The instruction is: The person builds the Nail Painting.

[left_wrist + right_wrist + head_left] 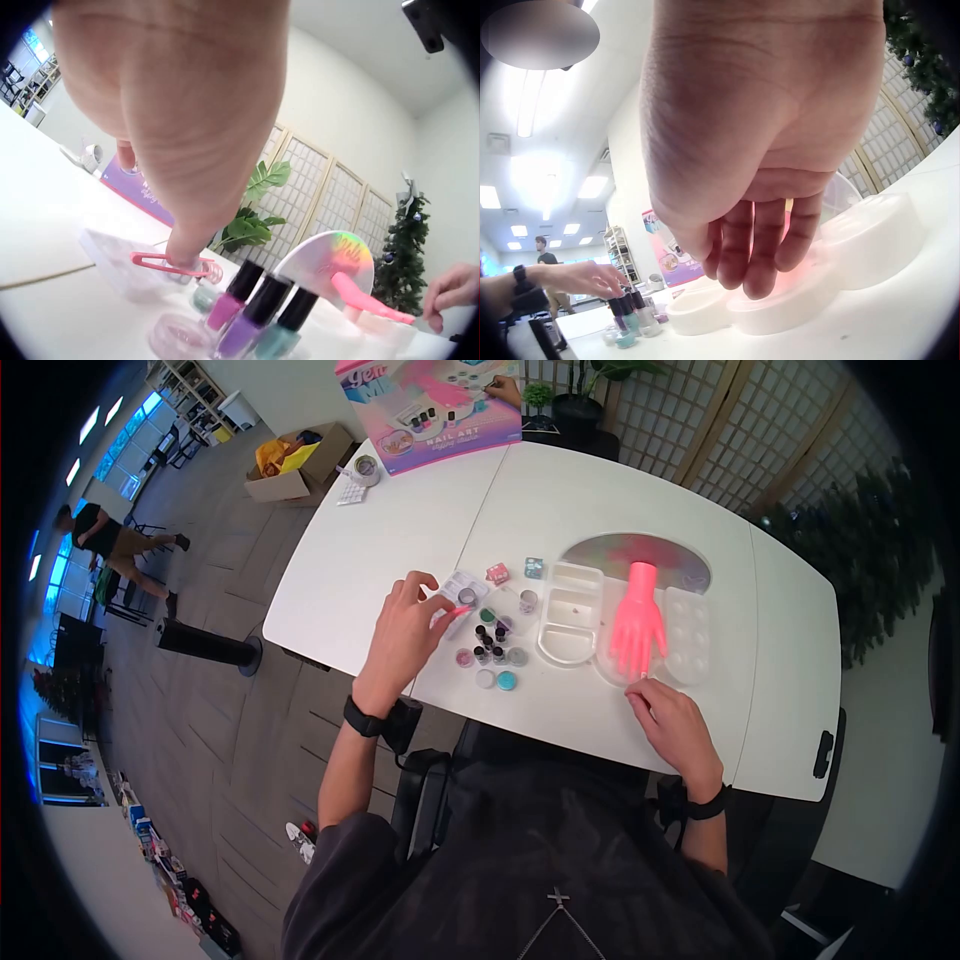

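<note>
My left hand [400, 635] is over the left cluster of nail supplies, pinching pink tweezers [169, 262] between thumb and finger. Under them lies a pale, see-through compartment case [124, 259]. Dark-capped nail polish bottles [262, 311] stand close by, among small glitter pots [507, 680]. On the right, a pink model hand [637, 620] points toward me on a white base in front of an oval mirror [590, 548]. My right hand [680, 725] hangs at the model's fingertips with loosely bent fingers; its thumb is partly hidden in the right wrist view.
A white three-compartment tray [571, 582] sits left of the model hand, a round-welled tray [687, 635] right of it. The nail art box [440, 415] stands at the table's back edge. A cardboard box [300, 465] and a walking person [115, 545] are beyond the table.
</note>
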### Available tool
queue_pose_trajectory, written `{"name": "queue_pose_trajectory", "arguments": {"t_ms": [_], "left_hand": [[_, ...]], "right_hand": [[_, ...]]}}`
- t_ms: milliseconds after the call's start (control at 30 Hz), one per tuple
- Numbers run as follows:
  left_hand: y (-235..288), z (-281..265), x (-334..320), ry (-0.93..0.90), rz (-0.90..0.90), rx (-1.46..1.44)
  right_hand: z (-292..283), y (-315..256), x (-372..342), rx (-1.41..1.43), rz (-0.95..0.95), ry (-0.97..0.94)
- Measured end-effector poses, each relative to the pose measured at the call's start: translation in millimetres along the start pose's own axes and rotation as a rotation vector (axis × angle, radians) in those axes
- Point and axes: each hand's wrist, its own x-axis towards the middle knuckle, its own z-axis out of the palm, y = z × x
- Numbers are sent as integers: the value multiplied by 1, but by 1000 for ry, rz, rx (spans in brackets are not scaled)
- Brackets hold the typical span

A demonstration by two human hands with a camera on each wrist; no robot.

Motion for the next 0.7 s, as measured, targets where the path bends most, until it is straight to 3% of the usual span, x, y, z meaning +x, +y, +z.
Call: {"name": "queue_pose_trajectory", "arguments": {"t_ms": [67,100,133,233,333,700], "left_hand": [[18,-23,20,-134,-127,-142],[16,-20,30,-89,4,-147],[21,-17,42,-89,7,-150],[46,-4,81,-273,234,-86],[63,26,114,-247,391,-19],[78,102,149,-364,568,189]], "right_hand": [[0,5,1,5,-9,3],[0,5,3,15,-11,5],[1,5,3,25,-13,7],[4,8,4,47,-10,-8],[4,10,5,55,-43,3],[0,30,0,40,-42,37]]}}
